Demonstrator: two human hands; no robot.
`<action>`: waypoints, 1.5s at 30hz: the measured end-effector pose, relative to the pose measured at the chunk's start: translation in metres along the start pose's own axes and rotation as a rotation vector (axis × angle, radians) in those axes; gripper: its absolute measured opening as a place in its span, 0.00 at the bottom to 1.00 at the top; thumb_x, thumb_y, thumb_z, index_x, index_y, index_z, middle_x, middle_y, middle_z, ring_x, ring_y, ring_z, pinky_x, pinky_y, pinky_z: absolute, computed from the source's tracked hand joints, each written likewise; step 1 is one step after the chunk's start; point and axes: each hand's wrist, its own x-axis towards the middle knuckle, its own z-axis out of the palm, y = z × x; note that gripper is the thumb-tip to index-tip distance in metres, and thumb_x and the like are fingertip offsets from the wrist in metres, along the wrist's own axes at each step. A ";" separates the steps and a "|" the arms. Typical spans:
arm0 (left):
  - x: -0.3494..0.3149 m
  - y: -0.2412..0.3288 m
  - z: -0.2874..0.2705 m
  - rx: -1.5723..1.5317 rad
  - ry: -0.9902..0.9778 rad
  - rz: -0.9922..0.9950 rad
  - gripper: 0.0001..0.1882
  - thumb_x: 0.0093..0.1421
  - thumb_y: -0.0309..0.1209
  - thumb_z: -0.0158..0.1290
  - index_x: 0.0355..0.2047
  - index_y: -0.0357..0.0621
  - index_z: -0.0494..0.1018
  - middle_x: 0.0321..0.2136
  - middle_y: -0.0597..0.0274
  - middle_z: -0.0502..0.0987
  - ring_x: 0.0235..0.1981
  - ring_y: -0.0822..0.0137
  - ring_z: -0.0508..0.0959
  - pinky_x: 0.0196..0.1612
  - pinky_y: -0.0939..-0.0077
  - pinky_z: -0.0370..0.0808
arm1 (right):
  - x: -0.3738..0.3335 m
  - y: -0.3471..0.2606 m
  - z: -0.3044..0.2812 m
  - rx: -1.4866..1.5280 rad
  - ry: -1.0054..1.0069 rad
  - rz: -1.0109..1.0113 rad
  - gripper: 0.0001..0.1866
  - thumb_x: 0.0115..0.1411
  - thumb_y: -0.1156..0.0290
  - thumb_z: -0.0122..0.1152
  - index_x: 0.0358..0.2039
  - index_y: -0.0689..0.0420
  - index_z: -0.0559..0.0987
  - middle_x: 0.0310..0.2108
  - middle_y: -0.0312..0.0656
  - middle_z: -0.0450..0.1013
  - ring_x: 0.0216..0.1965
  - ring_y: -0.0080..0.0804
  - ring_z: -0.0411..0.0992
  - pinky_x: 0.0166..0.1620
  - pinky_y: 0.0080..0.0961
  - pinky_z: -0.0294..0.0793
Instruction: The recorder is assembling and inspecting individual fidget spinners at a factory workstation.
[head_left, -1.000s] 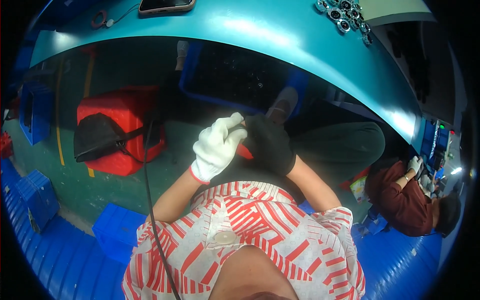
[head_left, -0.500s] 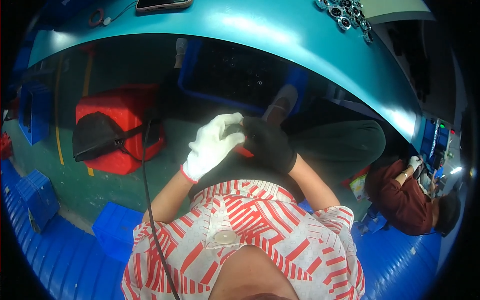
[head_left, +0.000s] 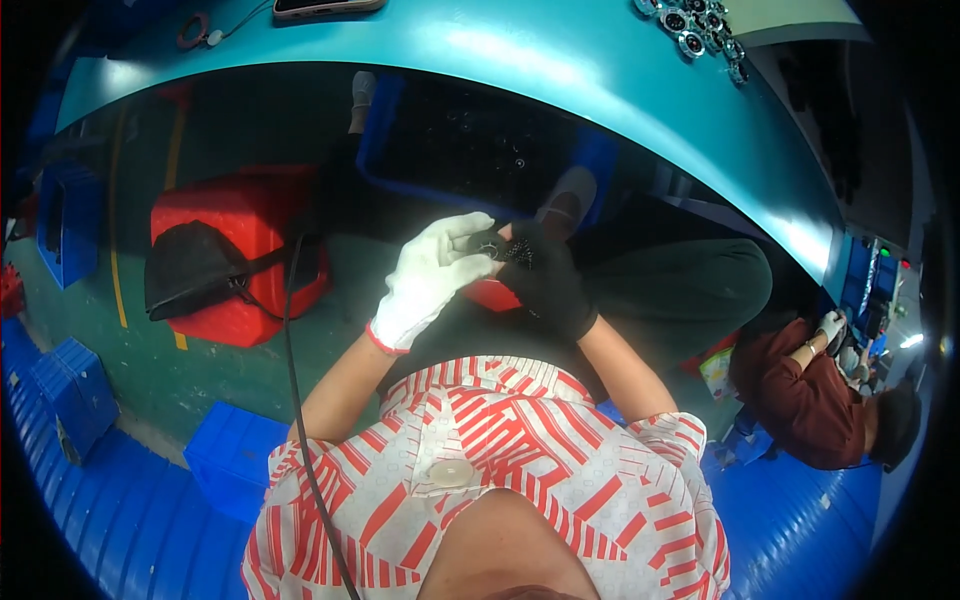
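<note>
Holding a small dark round part over the lap, between both hands; left hand closed round it, right hand pinching its edge; seeming light, rigid, best gripped at rim.

Both hands meet mid-frame, forearms bare.
Left hand white-gloved, fingers curled inward; right hand black-gloved, closed, touching the left.
</note>
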 end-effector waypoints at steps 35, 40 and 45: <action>-0.001 0.000 -0.004 0.042 -0.064 -0.007 0.28 0.54 0.22 0.56 0.55 0.28 0.61 0.42 0.53 0.73 0.35 0.71 0.76 0.39 0.82 0.75 | 0.004 -0.008 -0.010 -0.245 -0.217 -0.079 0.22 0.53 0.66 0.65 0.48 0.55 0.71 0.39 0.46 0.75 0.38 0.42 0.76 0.38 0.30 0.76; -0.004 -0.008 0.000 0.032 -0.028 -0.043 0.27 0.54 0.20 0.55 0.55 0.30 0.62 0.41 0.54 0.74 0.34 0.73 0.75 0.38 0.83 0.74 | 0.005 -0.013 -0.007 -0.384 -0.147 -0.202 0.23 0.51 0.68 0.66 0.47 0.56 0.72 0.37 0.46 0.75 0.36 0.41 0.76 0.35 0.29 0.76; -0.003 -0.011 0.001 0.203 0.008 0.008 0.30 0.54 0.22 0.55 0.57 0.31 0.60 0.43 0.53 0.73 0.35 0.71 0.75 0.39 0.81 0.74 | 0.006 -0.002 -0.008 -0.480 -0.159 -0.326 0.22 0.49 0.68 0.68 0.45 0.57 0.73 0.37 0.45 0.75 0.35 0.40 0.76 0.35 0.29 0.75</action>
